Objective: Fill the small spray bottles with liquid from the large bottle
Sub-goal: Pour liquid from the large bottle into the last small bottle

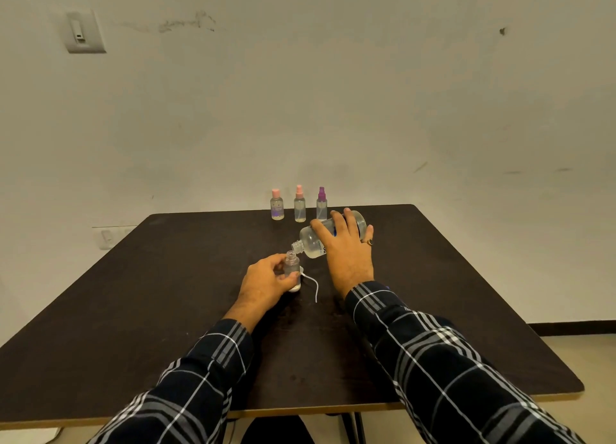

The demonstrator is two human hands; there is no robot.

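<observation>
My right hand (345, 243) grips the large clear bottle (311, 240), tipped on its side with its open neck pointing left and down. The neck sits just above the mouth of a small uncapped spray bottle (292, 264), which stands upright on the dark table (150, 293). My left hand (266, 282) holds that small bottle between thumb and fingers. Its white spray head with a thin dip tube (311, 285) lies on the table just to the right of the small bottle.
Three capped small bottles stand in a row at the table's far edge: a pink flat-capped one (277, 205), a pink sprayer (299, 205) and a purple sprayer (321, 204). A pale wall rises right behind them. The table's right edge drops to the floor.
</observation>
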